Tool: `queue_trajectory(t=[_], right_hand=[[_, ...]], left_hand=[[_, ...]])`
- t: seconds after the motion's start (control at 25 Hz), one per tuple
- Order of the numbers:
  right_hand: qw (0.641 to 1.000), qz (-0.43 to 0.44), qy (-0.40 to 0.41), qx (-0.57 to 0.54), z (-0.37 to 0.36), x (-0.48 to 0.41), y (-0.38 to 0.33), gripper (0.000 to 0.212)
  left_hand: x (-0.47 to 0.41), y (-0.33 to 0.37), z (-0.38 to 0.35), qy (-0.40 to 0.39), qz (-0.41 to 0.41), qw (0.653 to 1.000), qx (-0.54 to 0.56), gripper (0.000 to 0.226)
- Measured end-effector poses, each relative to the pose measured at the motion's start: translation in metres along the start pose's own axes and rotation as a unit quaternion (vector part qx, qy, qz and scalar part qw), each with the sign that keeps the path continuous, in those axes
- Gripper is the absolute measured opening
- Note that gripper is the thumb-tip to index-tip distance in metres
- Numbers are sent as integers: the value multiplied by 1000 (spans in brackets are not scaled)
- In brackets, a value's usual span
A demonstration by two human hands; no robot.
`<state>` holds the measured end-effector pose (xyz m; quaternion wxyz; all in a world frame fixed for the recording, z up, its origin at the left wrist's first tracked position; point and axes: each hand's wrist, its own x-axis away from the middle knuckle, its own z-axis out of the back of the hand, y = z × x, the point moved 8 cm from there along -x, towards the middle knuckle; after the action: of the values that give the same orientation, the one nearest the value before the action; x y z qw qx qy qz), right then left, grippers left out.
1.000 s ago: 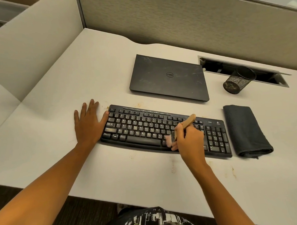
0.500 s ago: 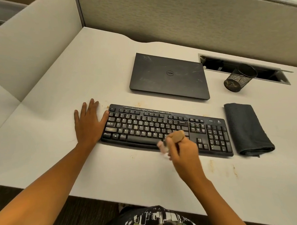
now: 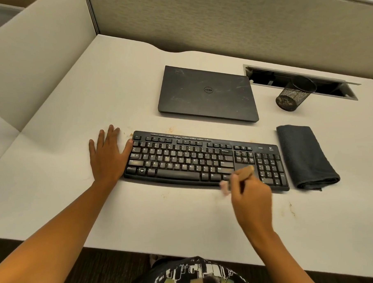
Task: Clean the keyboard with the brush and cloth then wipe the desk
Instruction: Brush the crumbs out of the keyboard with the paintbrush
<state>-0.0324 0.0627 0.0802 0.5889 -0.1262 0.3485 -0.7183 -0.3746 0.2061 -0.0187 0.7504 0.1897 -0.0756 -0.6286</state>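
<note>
A black keyboard (image 3: 190, 158) lies across the middle of the white desk (image 3: 73, 116). My left hand (image 3: 108, 155) rests flat on the desk, its thumb against the keyboard's left end. My right hand (image 3: 251, 199) grips a small wooden-handled brush (image 3: 244, 172). The brush's pale bristles are blurred at the keyboard's front edge, near the arrow keys. A folded dark grey cloth (image 3: 306, 157) lies just right of the keyboard.
A closed black laptop (image 3: 207, 93) sits behind the keyboard. A black mesh pen cup (image 3: 294, 96) lies tipped beside a cable slot (image 3: 302, 80) at the back right. Brown stains mark the desk (image 3: 292, 209) in front of and behind the keyboard. Partition walls enclose the left and back.
My right hand has drawn the brush from the keys down to the keyboard's front edge, then shifted slightly right. My left hand has stayed in place.
</note>
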Motion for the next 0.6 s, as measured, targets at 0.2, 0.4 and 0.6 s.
queue_trajectory(t=[0.2, 0.4, 0.6], right_hand=[[996, -70, 33, -43, 30, -22, 20, 32], [993, -103, -64, 0, -5, -48, 14, 37], [996, -82, -16, -20, -4, -46, 12, 36]], left_hand=[[1, 1, 1, 3, -3, 1000, 2, 61], [2, 2, 2, 1, -3, 1000, 5, 62], [1, 2, 3, 2, -2, 1000, 7, 61]])
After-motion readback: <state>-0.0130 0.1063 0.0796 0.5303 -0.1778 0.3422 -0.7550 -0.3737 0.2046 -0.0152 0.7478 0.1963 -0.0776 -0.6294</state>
